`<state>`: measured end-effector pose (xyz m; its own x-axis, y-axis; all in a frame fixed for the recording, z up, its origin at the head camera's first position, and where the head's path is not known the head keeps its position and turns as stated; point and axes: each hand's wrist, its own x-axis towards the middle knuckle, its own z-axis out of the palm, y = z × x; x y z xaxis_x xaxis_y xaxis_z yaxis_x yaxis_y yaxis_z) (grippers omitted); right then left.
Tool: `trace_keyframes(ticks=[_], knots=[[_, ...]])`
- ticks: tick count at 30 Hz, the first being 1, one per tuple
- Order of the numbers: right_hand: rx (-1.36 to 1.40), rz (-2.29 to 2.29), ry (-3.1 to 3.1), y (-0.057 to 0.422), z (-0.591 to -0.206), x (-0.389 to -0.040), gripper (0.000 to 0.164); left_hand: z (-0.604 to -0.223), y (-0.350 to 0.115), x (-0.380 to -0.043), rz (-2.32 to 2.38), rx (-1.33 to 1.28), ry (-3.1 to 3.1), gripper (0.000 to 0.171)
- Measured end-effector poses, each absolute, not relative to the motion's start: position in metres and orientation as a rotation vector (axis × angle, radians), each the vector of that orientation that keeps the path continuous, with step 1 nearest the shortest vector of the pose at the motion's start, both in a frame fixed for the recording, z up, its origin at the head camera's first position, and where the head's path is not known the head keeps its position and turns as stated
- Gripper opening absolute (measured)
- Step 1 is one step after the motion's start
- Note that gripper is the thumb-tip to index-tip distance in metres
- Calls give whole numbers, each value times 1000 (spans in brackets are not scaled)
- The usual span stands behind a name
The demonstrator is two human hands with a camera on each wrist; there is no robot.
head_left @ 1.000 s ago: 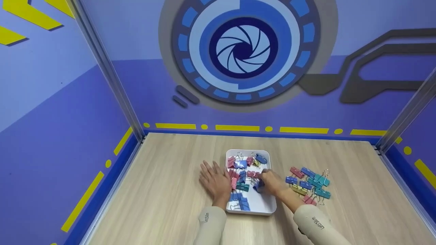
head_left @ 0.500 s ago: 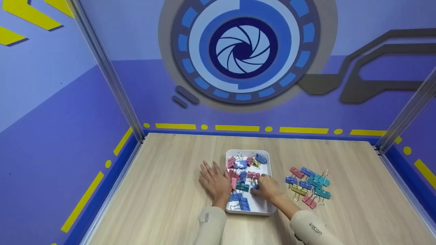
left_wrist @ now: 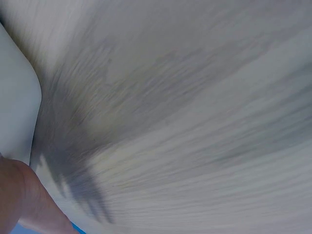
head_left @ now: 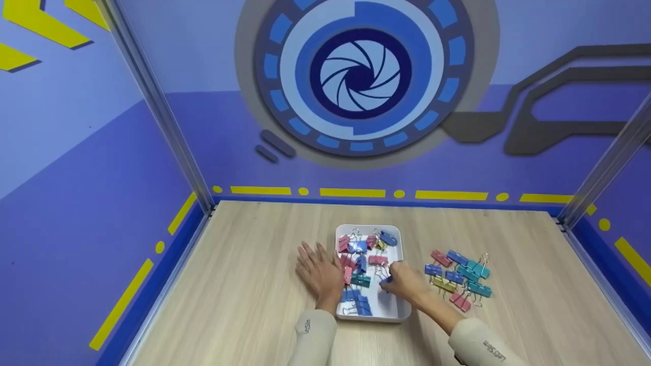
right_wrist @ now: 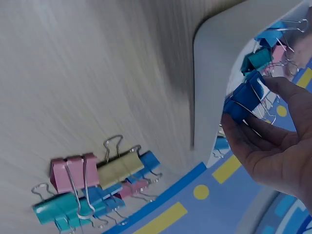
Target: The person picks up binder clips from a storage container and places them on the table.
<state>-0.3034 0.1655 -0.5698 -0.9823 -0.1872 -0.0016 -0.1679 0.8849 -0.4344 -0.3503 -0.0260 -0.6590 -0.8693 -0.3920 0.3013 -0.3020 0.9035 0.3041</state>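
Observation:
My right hand is over the right side of a white tray. In the right wrist view, its thumb and fingers pinch a blue binder clip by its two ends; the clip's wire handles show between them. My left hand lies with straight, spread fingers at the tray's left rim, the thumb side at the wall. Inside the tray are several binder clips, among them a green one, a red one and overlapping blue ones. The left wrist view catches little but the tabletop and part of that hand.
Right of the tray, several binder clips lie bunched on the wooden table, including a yellow one, a pink one and a teal one. Blue-purple panels with metal posts enclose the table's back and sides.
My right hand dips left inside the tray, then shifts back a little to the right with the blue binder clip. My left hand stays at the rim. The head view tilts slightly.

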Motion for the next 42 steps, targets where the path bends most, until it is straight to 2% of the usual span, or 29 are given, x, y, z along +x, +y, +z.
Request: trace_keyframes(ticks=[8, 14, 17, 24, 28, 34, 42], knots=[[-295, -803, 3008, 198, -546, -297, 21, -659, -27, -350, -346, 514, -2710, 61], [-316, -733, 3119, 250, -539, -290, 30, -657, -29, -349, -327, 517, -2710, 60], [-304, -737, 3147, 279, -539, -289, 28, -656, -30, -348, -328, 518, -2718, 60], [-78, -760, 3119, 344, -544, -285, 32, -655, -34, -348, -395, 527, -2714, 60], [64, -771, 3062, 373, -554, -279, 27, -656, -36, -349, -393, 535, -2706, 60], [146, -748, 3001, 395, -572, -274, 29, -657, -36, -351, -376, 530, -2694, 60], [178, -782, 2951, 400, -585, -273, 26, -654, -30, -348, -370, 519, -2718, 60]])
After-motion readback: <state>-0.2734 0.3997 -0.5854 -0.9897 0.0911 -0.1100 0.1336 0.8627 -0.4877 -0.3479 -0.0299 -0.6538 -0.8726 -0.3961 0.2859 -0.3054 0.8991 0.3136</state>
